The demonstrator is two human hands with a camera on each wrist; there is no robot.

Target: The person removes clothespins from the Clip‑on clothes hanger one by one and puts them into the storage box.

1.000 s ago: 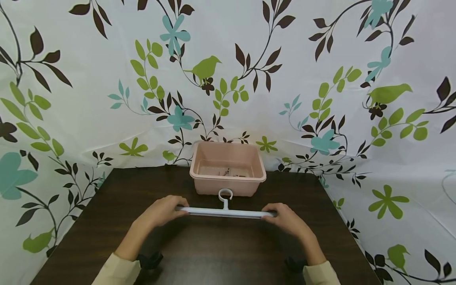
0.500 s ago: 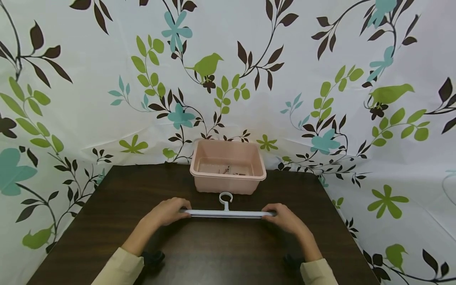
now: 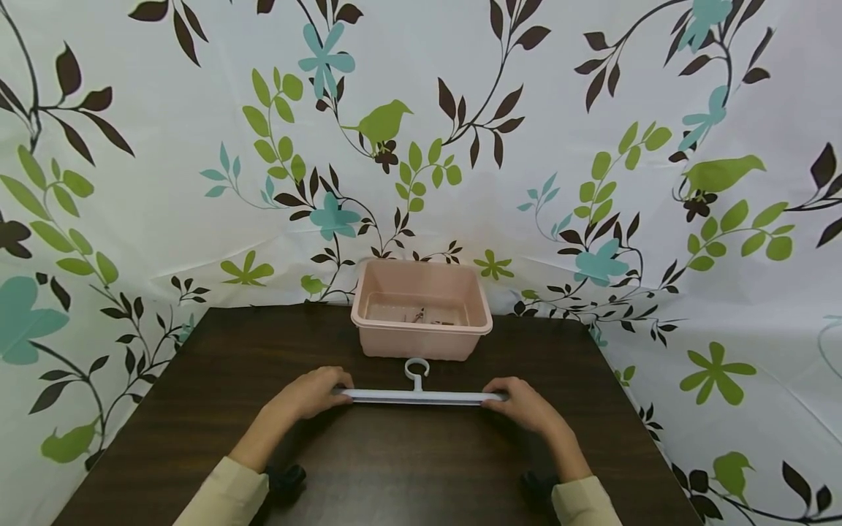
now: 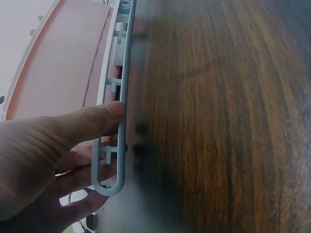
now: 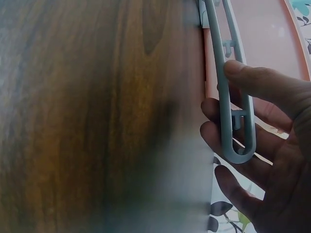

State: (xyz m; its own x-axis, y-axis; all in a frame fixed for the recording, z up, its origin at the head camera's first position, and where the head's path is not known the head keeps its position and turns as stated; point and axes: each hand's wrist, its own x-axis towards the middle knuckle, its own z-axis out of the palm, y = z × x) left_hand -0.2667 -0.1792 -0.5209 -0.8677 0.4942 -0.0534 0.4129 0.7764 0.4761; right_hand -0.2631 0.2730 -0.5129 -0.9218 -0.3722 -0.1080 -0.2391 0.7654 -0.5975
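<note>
A pale grey-blue plastic hanger [image 3: 418, 397] spans the space between my hands, its round hook [image 3: 416, 367] pointing toward the tub. My left hand [image 3: 310, 394] pinches the hanger's left end; in the left wrist view the thumb [image 4: 115, 109] lies across the slotted bar [image 4: 124, 87], with fingers behind. At the other end, my right hand [image 3: 522, 404] pinches likewise, and the right wrist view has its thumb [image 5: 235, 68] on the slotted loop [image 5: 225, 111]. Small T-shaped pegs [image 5: 237, 116] sit inside the slot.
Behind the hanger, a pink plastic tub [image 3: 421, 340] stands at the table's back edge, with a few small objects [image 3: 419, 315] inside, too small to identify. The dark wood table [image 3: 408, 467] reaches a patterned cloth [image 3: 434, 190] at the back and sides.
The hanger has shifted slightly toward me, its hook now lower in the head view and a little farther from the tub. Both hands keep their grip.
</note>
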